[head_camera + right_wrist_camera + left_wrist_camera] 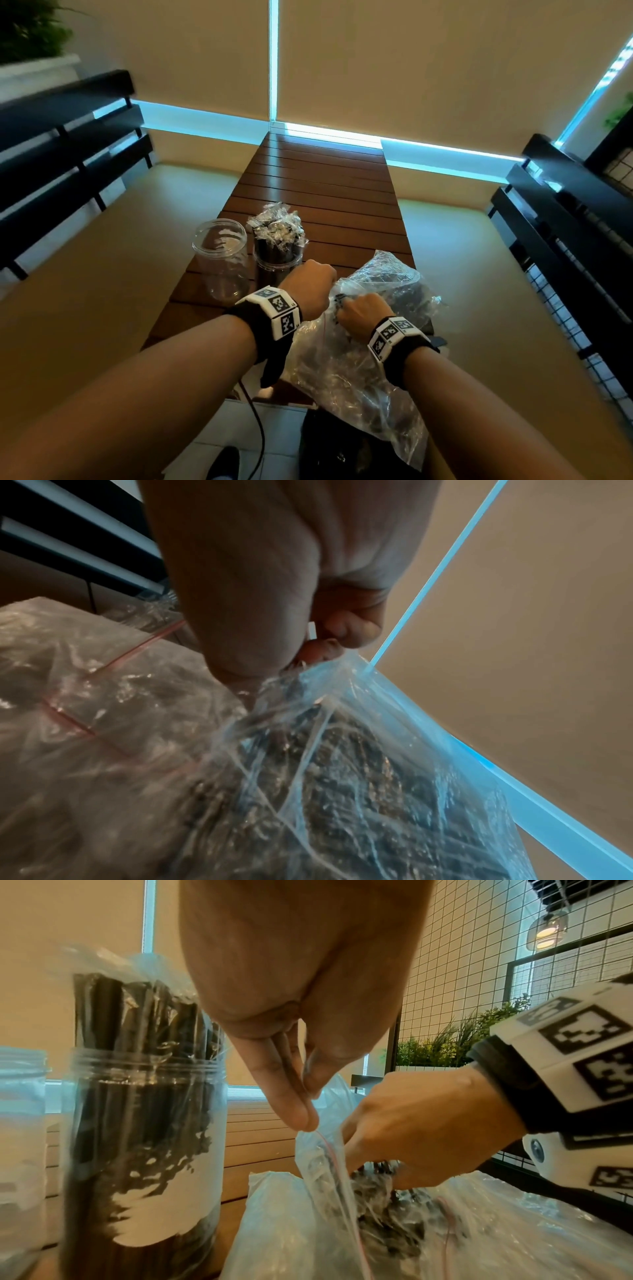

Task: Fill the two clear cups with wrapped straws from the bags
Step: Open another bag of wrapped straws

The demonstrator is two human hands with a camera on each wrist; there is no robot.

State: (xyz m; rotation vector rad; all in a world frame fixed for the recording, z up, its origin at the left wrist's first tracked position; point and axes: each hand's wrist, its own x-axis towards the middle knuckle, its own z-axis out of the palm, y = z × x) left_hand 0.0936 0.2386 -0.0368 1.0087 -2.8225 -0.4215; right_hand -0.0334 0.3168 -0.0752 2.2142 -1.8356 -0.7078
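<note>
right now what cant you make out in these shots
- Head view: left hand fingers, hidden behind its own knuckles.
- Head view: near end of the zip bag, hanging past the table edge over dark shapes I cannot identify.
- Right wrist view: right hand fingers pinch the plastic; whether they also hold straws is hidden by creased film.
- Left wrist view: empty cup cut off by the left edge.
- Straw count in the full cup: too packed.

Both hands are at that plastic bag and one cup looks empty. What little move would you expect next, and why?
Probably pulling the bag's mouth apart. The left hand pinches the bag at its red seal line while the right hand grips the plastic opposite. One clear cup already holds wrapped straws; the other cup stands empty, so more straws must come out.
</note>
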